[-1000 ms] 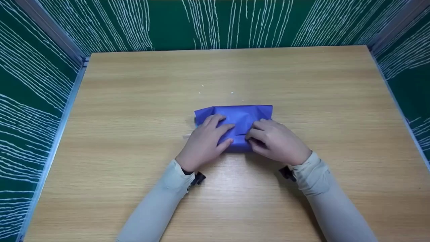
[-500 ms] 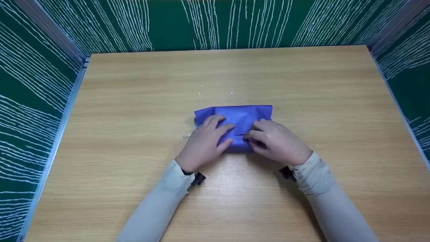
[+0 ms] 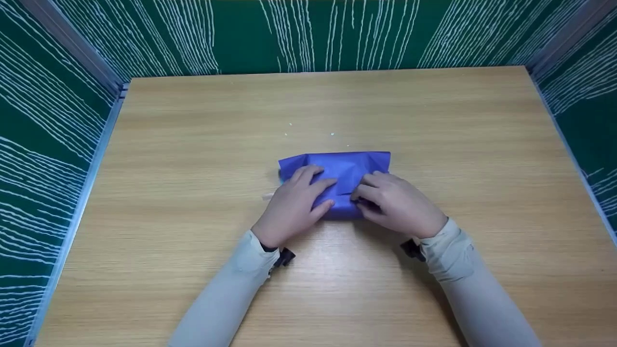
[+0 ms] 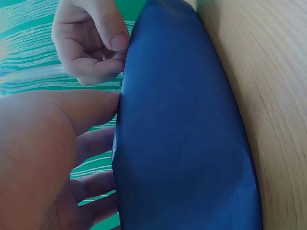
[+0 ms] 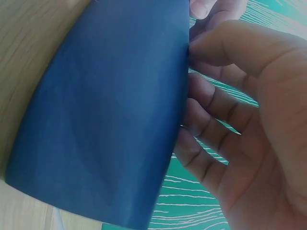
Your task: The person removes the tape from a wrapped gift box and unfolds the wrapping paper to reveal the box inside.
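Observation:
A package in blue-purple wrapping paper [image 3: 344, 166] lies on the table with its side wall towards me. My left hand [image 3: 294, 205] rests on its left part with the fingers spread. My right hand [image 3: 400, 202] has curled fingers at the right part and pinches the paper beside a short slit-like fold on top. In the left wrist view, the left thumb [image 4: 96, 105] touches the package's upper edge, with the right hand [image 4: 93, 43] beyond it. The right wrist view has the right fingertips [image 5: 199, 86] along the same edge. What the paper covers is hidden.
A pale translucent strip [image 3: 268, 196] sticks out at the package's left side. Several tiny white specks [image 3: 332, 134] lie behind it on the wooden table [image 3: 193, 135]. Green panels [image 3: 241, 38] with white streaks stand around the back and sides.
The right fingertips have shifted very slightly at the fold. The left hand and the package stay in place.

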The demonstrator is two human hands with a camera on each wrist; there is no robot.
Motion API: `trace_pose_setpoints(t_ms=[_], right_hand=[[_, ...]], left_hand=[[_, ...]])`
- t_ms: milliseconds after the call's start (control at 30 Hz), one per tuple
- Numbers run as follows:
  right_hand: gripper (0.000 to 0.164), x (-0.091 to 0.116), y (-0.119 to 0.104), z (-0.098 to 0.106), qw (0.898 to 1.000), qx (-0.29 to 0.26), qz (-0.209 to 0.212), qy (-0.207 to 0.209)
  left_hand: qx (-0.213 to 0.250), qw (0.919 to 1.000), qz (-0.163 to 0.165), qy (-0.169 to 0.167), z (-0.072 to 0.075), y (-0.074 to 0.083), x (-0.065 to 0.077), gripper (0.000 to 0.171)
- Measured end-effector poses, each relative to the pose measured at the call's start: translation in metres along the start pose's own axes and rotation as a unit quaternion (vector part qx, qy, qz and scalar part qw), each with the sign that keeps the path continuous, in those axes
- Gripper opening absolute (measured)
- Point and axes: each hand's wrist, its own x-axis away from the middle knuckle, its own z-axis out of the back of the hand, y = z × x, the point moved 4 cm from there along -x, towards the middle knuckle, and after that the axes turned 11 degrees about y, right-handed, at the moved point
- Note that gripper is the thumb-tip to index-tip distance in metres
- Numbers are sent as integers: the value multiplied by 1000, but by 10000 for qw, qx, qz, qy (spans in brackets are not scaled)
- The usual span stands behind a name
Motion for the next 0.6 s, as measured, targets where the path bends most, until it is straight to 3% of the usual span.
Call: trace_pose_setpoints(t_ms=[233,600], right_hand=[[20,1,0,-1,9999,64,99,-51],[14,1,1,-2,10000,-25,29,-33]], left_hand=[[-20,10000,-23,-18,-2,-1,0,49],[-1,10000,-22,21,-2,-1,0,48]])
